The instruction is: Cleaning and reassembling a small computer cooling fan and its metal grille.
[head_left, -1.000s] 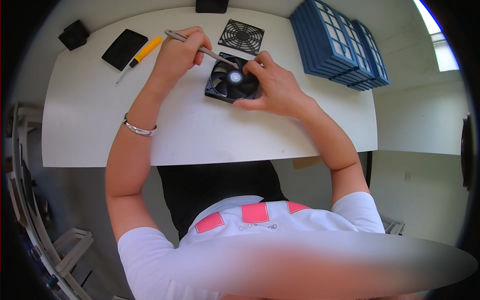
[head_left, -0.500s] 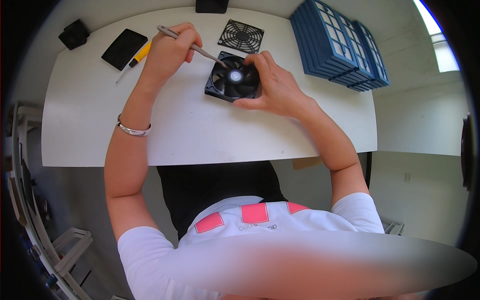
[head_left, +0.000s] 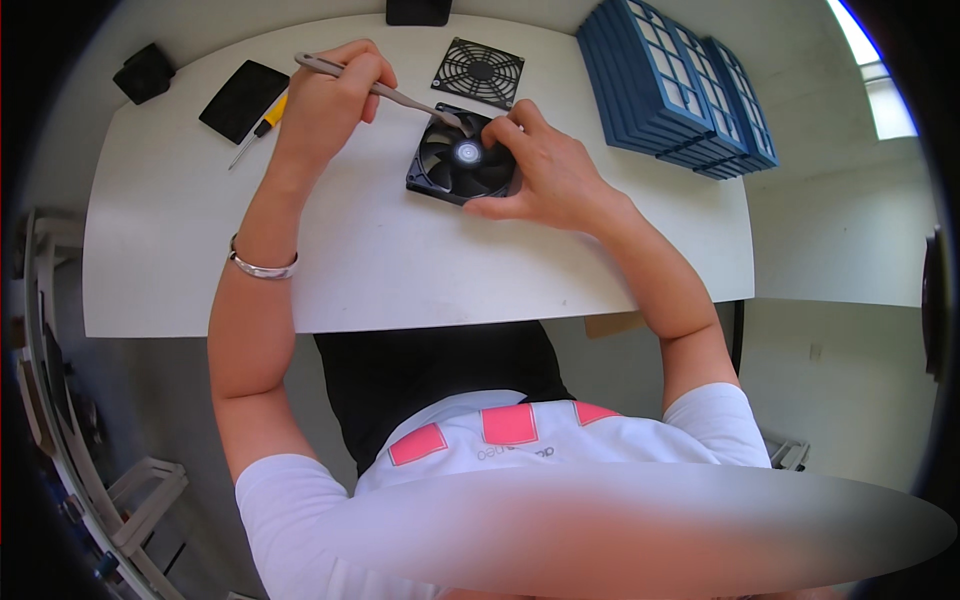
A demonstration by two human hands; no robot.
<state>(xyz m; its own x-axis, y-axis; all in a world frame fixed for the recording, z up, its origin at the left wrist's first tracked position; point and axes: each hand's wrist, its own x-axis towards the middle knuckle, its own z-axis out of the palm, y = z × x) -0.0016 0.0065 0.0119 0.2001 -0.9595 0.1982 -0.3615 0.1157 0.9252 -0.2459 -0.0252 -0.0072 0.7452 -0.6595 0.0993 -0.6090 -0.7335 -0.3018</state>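
Observation:
A black square cooling fan (head_left: 455,160) lies flat on the white table (head_left: 400,270). My right hand (head_left: 545,175) grips its right side and steadies it. My left hand (head_left: 330,95) holds grey metal tweezers (head_left: 400,97) slanted down to the right, their tip touching the fan's upper edge near a corner. A silver bracelet (head_left: 262,266) circles my left wrist.
A black fan grille (head_left: 478,72) lies just beyond the fan. A yellow-handled screwdriver (head_left: 258,125) and a flat black pad (head_left: 243,98) lie at the far left, a small black box (head_left: 145,72) past them. Stacked blue filter frames (head_left: 665,85) stand at the far right.
My left hand with the tweezers has shifted slightly up and left, and the tip now rests at the fan's upper edge. The right hand stays on the fan.

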